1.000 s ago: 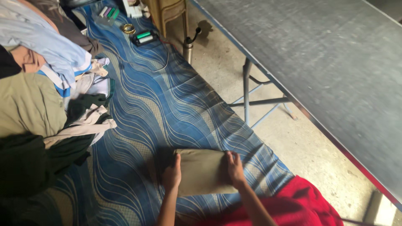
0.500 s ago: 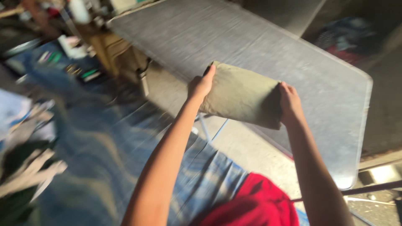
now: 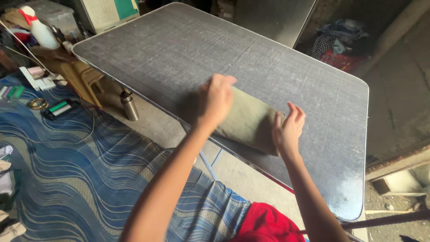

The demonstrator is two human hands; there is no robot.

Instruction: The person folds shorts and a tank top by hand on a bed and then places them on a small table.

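A folded olive-green cloth [image 3: 248,121] lies on the grey tabletop [image 3: 188,49], close to its near edge. My left hand [image 3: 217,101] is blurred and hovers over the cloth's left end with fingers loosely curled, gripping nothing. At the cloth's right end is my right hand [image 3: 289,127], fingers spread and just off the fabric.
A blue wavy-patterned mat [image 3: 89,166] covers the floor on the left, with a metal bottle [image 3: 129,105], a green-and-black device [image 3: 60,109] and a ring [image 3: 38,104] near it. Red fabric [image 3: 264,224] lies below me. A clothes pile [image 3: 342,40] sits beyond the table.
Both hands lifted the folded cloth off the mat, carried it to the table, set it down there and let go. The view swung from the mat to the table.
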